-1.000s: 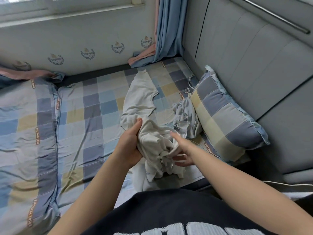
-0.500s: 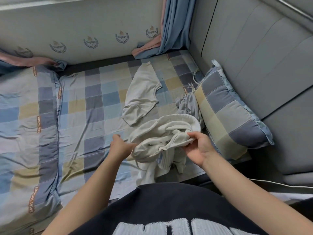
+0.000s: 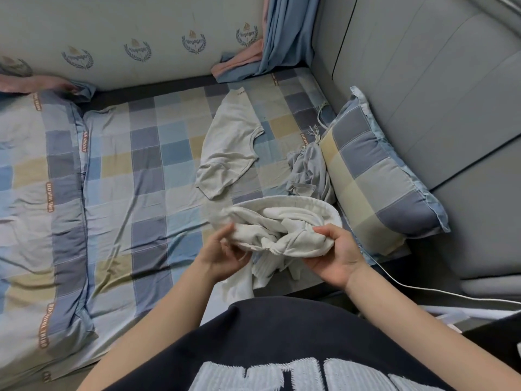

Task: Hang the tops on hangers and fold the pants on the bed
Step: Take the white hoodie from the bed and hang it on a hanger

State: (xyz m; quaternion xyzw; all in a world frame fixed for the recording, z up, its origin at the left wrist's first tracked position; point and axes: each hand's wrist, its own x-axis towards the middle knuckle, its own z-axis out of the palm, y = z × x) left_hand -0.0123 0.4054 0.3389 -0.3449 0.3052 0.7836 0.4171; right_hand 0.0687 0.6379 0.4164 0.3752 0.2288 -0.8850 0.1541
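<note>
A crumpled white garment [image 3: 282, 224] with a ribbed waistband hangs bunched above the near edge of the bed [image 3: 135, 170]. My left hand [image 3: 222, 252] pinches its left end between thumb and fingers. My right hand [image 3: 335, 255] grips the right end, fingers curled round the cloth. A pale grey T-shirt [image 3: 231, 145] lies flat on the checked sheet behind it. A grey-blue garment [image 3: 307, 170] sits crumpled against the pillow. No hangers are in view.
A checked pillow [image 3: 375, 170] leans on the grey padded headboard [image 3: 437, 80] at the right. A folded checked duvet [image 3: 36, 193] covers the left. Blue and pink curtains [image 3: 276, 38] hang at the back corner. A white cable [image 3: 423, 292] runs along the bed's right edge.
Both hands have spread apart along the white garment, stretching its waistband sideways; the left hand shifted from a full grasp to a pinch at the left end.
</note>
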